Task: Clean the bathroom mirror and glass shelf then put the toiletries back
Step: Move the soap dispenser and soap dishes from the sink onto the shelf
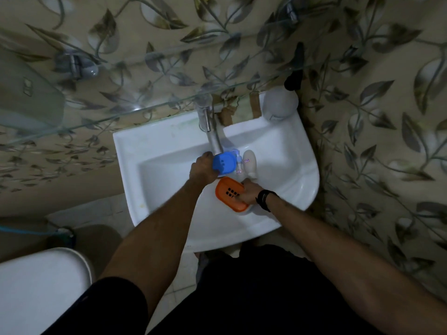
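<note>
Inside the white sink point(169, 151), my left hand point(202, 171) grips a blue soap dish point(223, 163) just below the tap spout. My right hand point(250, 193) holds an orange soap dish point(228, 192) by its right edge, a little nearer to me. A small white bottle point(249, 163) and a thin tube point(239, 165) lie in the basin beside the blue dish. The bare glass shelf point(121, 97) spans the wall above the sink.
A metal tap point(208, 122) stands at the sink's back. A grey spray bottle with a black trigger point(280, 102) sits on the sink's back right corner. A white toilet point(41, 286) is at lower left. Leaf-patterned tiles cover the walls.
</note>
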